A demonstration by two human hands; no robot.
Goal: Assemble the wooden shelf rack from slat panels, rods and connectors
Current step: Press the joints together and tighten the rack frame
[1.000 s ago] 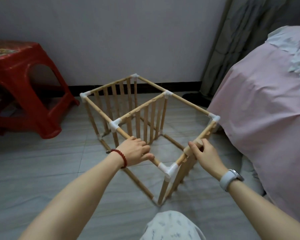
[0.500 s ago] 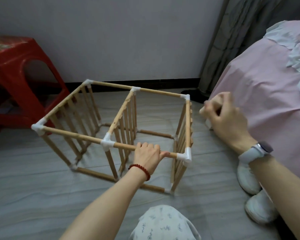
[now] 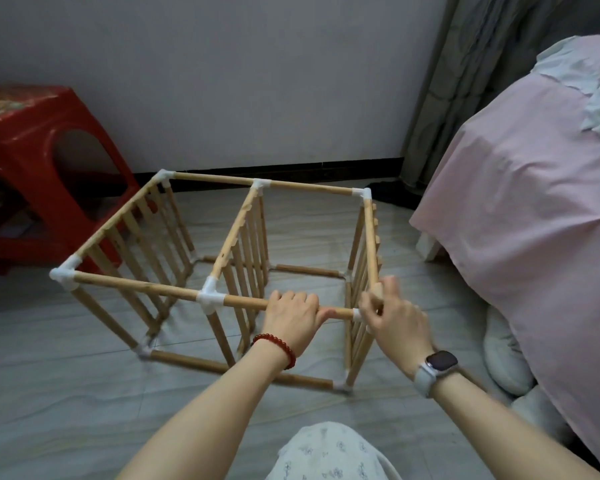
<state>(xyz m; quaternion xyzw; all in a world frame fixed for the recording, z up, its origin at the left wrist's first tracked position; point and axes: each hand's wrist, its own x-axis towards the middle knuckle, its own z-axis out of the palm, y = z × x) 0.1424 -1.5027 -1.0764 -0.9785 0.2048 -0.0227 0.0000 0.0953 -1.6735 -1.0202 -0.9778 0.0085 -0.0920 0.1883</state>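
- The left hand (image 3: 293, 315) is curled over the near top rod (image 3: 245, 302) of the shelf rack (image 3: 222, 271), clasping it between the middle connector (image 3: 209, 298) and the near right corner; this looks meant to steady the frame while the other hand works
- The right hand (image 3: 394, 317) sits at that near right corner, thumb and fingers pinching a small rounded wooden piece (image 3: 377, 291) just at the end of the right top rod (image 3: 369, 244); motion blur hides whether the piece is seated, and the hand covers the corner joint itself
- The rack stands on the tiled floor (image 3: 49, 393), three slat panels upright (left, middle, right), joined top and bottom by rods and white connectors; it looks nearly complete, so I judge this a last fitting or pressing-home at the corner
- A red plastic stool (image 3: 42, 161) stands just beside the left panel; a bed with a pink cover (image 3: 520, 216) crowds the right side, white shoes (image 3: 506, 358) below it, near the right wrist; neither blocks the corner, though elbow room rightward seems tight
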